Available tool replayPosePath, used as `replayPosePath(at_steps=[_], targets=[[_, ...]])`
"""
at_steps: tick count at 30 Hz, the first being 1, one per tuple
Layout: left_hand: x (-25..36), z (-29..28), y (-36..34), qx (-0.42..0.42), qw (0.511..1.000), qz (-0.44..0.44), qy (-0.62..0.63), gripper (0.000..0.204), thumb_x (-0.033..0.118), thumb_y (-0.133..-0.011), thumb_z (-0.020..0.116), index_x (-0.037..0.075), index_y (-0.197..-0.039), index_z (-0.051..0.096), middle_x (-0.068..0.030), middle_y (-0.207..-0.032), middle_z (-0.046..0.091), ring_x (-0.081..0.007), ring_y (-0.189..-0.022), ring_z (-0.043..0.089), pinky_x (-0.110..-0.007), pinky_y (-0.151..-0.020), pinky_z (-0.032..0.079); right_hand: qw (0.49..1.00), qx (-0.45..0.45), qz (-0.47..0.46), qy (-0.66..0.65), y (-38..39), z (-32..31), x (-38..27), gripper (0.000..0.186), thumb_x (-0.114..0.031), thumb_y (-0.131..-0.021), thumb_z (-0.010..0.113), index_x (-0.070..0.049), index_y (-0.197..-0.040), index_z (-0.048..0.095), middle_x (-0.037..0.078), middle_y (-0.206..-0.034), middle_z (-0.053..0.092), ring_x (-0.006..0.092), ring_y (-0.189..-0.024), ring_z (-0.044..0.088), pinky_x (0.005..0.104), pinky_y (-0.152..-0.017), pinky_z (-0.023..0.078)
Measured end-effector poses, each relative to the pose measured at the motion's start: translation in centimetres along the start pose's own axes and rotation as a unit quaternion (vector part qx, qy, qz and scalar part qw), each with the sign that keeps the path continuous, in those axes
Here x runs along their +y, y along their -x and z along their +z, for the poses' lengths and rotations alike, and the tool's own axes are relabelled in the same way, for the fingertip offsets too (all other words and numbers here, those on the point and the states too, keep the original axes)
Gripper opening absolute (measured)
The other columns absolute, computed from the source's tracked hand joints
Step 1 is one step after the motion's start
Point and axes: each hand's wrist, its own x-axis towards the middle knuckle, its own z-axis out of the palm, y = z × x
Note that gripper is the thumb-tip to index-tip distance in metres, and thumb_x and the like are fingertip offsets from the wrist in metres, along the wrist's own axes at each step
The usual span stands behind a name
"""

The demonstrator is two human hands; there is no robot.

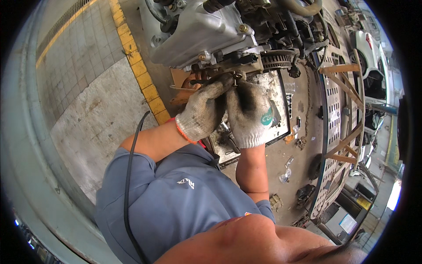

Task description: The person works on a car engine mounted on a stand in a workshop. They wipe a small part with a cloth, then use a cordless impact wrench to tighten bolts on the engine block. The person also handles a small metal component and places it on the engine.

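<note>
Both my hands wear knitted white work gloves, blackened at the fingers. They meet in front of the near side of a silver-grey engine. A small metal bolt stands up between the fingertips. My right hand is closed in a pinch round it. My left hand is closed too, its fingertips pressed up against the same bolt from the left. The palms are turned inward, so most of the fingers are hidden. Just above the hands is the engine's lower edge, with a toothed ring to the right.
Below the engine lies a dirty white tray with a dark rim and loose parts. An orange-brown part is left of my hands. A perforated metal rack with wooden braces stands right; yellow floor blocks run left.
</note>
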Motion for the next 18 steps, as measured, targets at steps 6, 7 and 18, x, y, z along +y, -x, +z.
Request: replayPosePath(at_steps=[6, 7, 18], targets=[[0.9, -0.3, -0.6, 0.01, 0.999, 0.045, -0.016, 0.037, 0.018, -0.104, 0.05, 0.001, -0.137, 0.058, -0.014, -0.133, 0.064, -0.0268, -0.126, 0.058, -0.041, -0.114, 0.043, 0.997, -0.041, -0.011, 0.071, -2.0, -0.3, -2.3, 0.022, -0.013, -0.084, 0.075, -0.004, -0.104, 0.073, 0.016, -0.098, 0.073, 0.0372, -0.087, 0.069, 0.0454, -0.08, 0.055], [1.0, -0.2, -0.6, 0.024, 0.999, 0.047, -0.014, 0.036, 0.017, -0.104, 0.05, 0.002, -0.136, 0.059, -0.0138, -0.132, 0.064, -0.0268, -0.126, 0.058, -0.041, -0.114, 0.044, 0.996, -0.048, -0.002, 0.077, -2.3, -0.2, -2.6, 0.023, -0.013, -0.083, 0.075, -0.005, -0.105, 0.073, 0.016, -0.098, 0.073, 0.0372, -0.088, 0.069, 0.0455, -0.08, 0.055], [1.1, -1.0, -0.4, 0.063, 0.998, -0.008, 0.017, 0.035, 0.017, -0.105, 0.049, 0.003, -0.135, 0.059, -0.0134, -0.133, 0.063, -0.0271, -0.125, 0.059, -0.042, -0.113, 0.044, 0.985, -0.073, -0.061, 0.147, -2.5, 0.7, -2.2, 0.015, -0.011, -0.092, 0.074, 0.0, -0.102, 0.073, 0.016, -0.093, 0.073, 0.0292, -0.083, 0.071, 0.0379, -0.076, 0.055]])
